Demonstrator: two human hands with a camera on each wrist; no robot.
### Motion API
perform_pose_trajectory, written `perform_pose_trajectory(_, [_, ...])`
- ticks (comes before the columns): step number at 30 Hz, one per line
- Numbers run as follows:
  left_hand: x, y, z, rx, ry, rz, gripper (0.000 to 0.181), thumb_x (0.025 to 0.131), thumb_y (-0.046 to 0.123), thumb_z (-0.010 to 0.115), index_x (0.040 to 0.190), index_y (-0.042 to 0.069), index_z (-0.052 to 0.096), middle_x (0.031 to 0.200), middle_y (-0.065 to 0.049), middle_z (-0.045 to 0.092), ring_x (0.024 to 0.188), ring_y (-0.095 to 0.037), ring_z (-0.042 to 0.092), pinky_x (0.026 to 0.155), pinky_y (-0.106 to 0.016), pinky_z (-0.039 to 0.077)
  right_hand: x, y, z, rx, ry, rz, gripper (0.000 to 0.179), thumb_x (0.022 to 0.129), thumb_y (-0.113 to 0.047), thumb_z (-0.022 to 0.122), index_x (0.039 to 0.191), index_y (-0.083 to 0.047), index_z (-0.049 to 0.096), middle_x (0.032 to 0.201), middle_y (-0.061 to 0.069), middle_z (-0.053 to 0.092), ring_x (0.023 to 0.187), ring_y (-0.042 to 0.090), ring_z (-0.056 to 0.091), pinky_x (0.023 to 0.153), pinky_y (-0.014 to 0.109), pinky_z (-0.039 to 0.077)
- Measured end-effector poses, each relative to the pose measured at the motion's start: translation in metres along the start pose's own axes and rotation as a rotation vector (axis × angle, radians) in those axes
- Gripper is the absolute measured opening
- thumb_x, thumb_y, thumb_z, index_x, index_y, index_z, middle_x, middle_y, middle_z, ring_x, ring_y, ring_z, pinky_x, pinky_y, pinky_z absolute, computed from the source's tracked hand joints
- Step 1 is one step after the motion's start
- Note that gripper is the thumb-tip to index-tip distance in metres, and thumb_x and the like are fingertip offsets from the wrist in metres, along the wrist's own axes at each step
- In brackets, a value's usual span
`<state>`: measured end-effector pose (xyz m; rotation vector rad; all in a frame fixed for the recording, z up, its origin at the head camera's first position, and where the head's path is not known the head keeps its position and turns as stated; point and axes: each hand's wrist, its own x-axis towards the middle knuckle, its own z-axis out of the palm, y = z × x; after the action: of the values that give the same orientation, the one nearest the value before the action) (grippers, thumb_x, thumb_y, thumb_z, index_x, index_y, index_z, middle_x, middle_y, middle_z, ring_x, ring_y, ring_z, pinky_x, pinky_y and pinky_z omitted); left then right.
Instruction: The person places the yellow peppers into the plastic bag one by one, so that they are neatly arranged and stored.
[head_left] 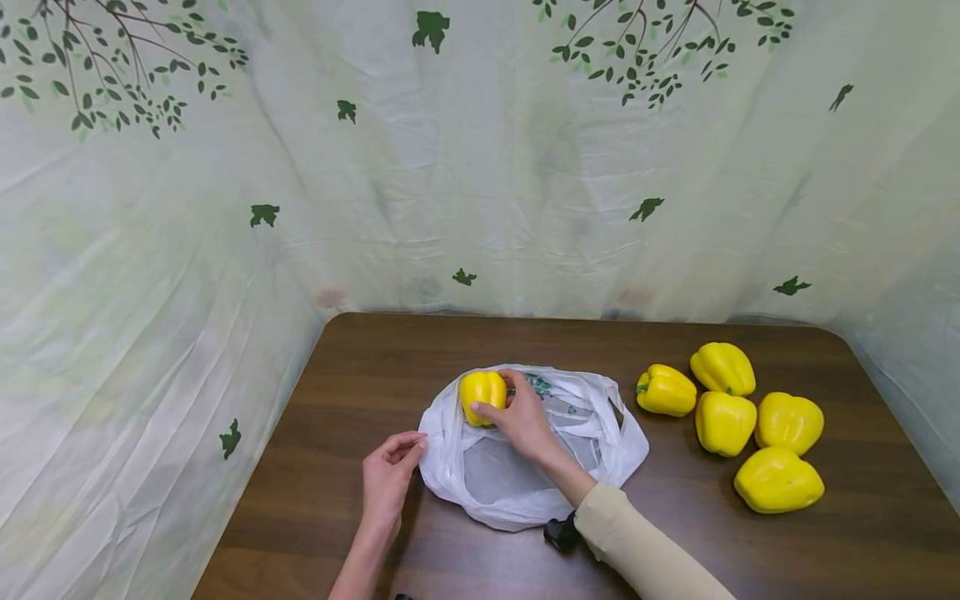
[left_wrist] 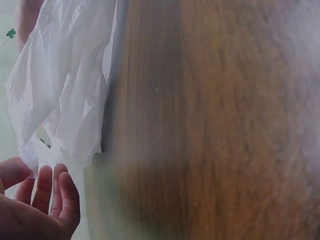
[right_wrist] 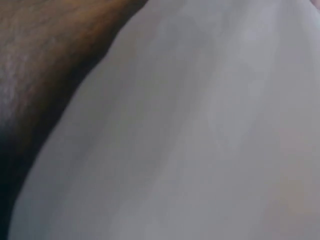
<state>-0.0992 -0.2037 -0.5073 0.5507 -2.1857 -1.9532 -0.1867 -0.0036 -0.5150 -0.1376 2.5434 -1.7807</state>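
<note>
A white plastic bag (head_left: 502,500) lies spread on the table with its mouth facing up. My left hand (head_left: 392,483) pinches the bag's left edge between thumb and fingers; in the left wrist view the thumb and fingertips meet at a corner of the plastic (left_wrist: 65,85). With my right hand (head_left: 523,417) I grip a yellow bell pepper (head_left: 482,395) over the left part of the bag's opening, thumb in front and fingers behind. The right wrist view is filled by blurred white plastic (right_wrist: 180,130), and the pepper does not show there.
Several yellow bell peppers (head_left: 724,423) lie grouped on the brown table (head_left: 390,350) to the right of the bag. A small black object (head_left: 559,533) sits by the right sleeve. Behind the table hangs a pale curtain (head_left: 510,192) with leaf prints.
</note>
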Motion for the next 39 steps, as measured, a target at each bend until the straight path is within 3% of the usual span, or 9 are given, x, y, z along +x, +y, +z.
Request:
perform_pose_trajectory(5, [0.0, 0.0, 0.001, 0.018, 0.016, 0.009, 0.018, 0.088, 0.004, 0.072, 0.105, -0.004, 0.072, 0.097, -0.012, 0.07, 0.078, -0.014, 0.06, 0.066, -0.019, 0.048, 0.011, 0.027, 0.01, 0.009, -0.011, -0.018, 0.069, 0.078, -0.038, 0.081, 0.132, -0.007, 0.053, 0.118, 0.013, 0.059, 0.082, 0.021, 0.062, 0.066, 0.029, 0.054])
perform_pose_trajectory(11, [0.0, 0.0, 0.001, 0.033, 0.016, 0.003, 0.017, 0.089, 0.004, 0.071, 0.104, -0.003, 0.073, 0.097, -0.012, 0.07, 0.078, -0.017, 0.06, 0.067, -0.02, 0.049, 0.023, 0.053, 0.022, -0.02, -0.013, 0.023, 0.067, 0.077, -0.031, 0.083, 0.134, -0.011, 0.053, 0.118, 0.004, 0.061, 0.083, 0.015, 0.062, 0.069, 0.03, 0.054])
perform_pose_trajectory(16, [0.001, 0.0, 0.0, 0.044, 0.015, -0.005, 0.018, 0.09, 0.005, 0.071, 0.106, -0.002, 0.073, 0.099, -0.013, 0.07, 0.08, -0.017, 0.06, 0.068, -0.02, 0.049, 0.007, 0.018, 0.006, -0.002, -0.035, 0.011, 0.063, 0.081, -0.027, 0.081, 0.133, -0.007, 0.054, 0.117, 0.012, 0.061, 0.085, 0.021, 0.062, 0.069, 0.03, 0.054])
perform_pose_trajectory(21, [0.001, 0.0, 0.0, 0.042, 0.011, -0.002, 0.018, 0.09, 0.006, 0.071, 0.106, -0.002, 0.073, 0.1, -0.013, 0.07, 0.081, -0.017, 0.061, 0.07, -0.02, 0.05, -0.009, -0.015, -0.009, 0.02, -0.056, 0.065, 0.059, 0.083, -0.019, 0.079, 0.133, -0.003, 0.053, 0.122, 0.016, 0.06, 0.089, 0.025, 0.062, 0.072, 0.031, 0.055])
perform_pose_trajectory(25, [0.001, 0.0, 0.0, 0.04, 0.011, 0.004, 0.018, 0.09, 0.005, 0.071, 0.106, -0.002, 0.072, 0.1, -0.013, 0.07, 0.08, -0.017, 0.061, 0.07, -0.019, 0.05, -0.015, -0.023, -0.015, 0.038, -0.069, 0.108, 0.059, 0.083, -0.017, 0.079, 0.135, -0.004, 0.052, 0.126, 0.014, 0.059, 0.094, 0.024, 0.063, 0.076, 0.032, 0.055])
perform_pose_trajectory(32, [0.002, 0.0, 0.0, 0.035, 0.012, 0.009, 0.018, 0.089, 0.004, 0.071, 0.106, -0.003, 0.072, 0.097, -0.011, 0.071, 0.078, -0.015, 0.06, 0.065, -0.019, 0.048, -0.023, -0.025, -0.024, 0.071, -0.078, 0.056, 0.059, 0.084, -0.015, 0.078, 0.135, -0.004, 0.053, 0.127, 0.014, 0.059, 0.093, 0.024, 0.064, 0.072, 0.032, 0.055])
perform_pose_trajectory(39, [0.001, 0.002, 0.0, 0.043, 0.015, 0.002, 0.019, 0.09, 0.004, 0.07, 0.107, -0.003, 0.072, 0.1, -0.012, 0.071, 0.08, -0.015, 0.061, 0.07, -0.019, 0.05, -0.033, -0.029, -0.038, 0.076, -0.094, 0.054, 0.057, 0.085, -0.018, 0.077, 0.136, -0.008, 0.053, 0.13, 0.014, 0.058, 0.098, 0.024, 0.063, 0.071, 0.032, 0.053])
